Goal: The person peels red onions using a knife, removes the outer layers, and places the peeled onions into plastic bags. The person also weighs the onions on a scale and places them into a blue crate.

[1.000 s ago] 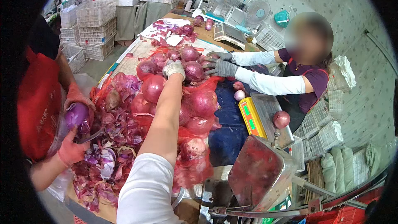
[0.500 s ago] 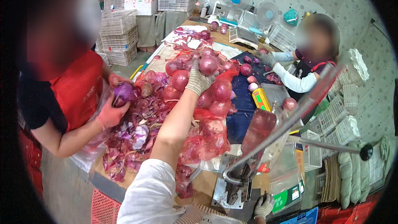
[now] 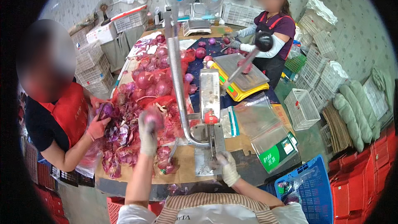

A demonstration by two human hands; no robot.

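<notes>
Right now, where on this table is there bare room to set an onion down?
Bare wood shows on the table between the onion held in the left hand and the metal press base under the right hand. The scale platform is bare too. Left of that, onion skins and the red onion pile crowd everything.

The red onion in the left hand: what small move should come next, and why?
Probably bring the red onion down and to the right, toward the metal lever machine. The left hand holds it raised above the peels, while the right hand rests at the machine's base plate, near the pile of onions. This is only a judgement.
</notes>
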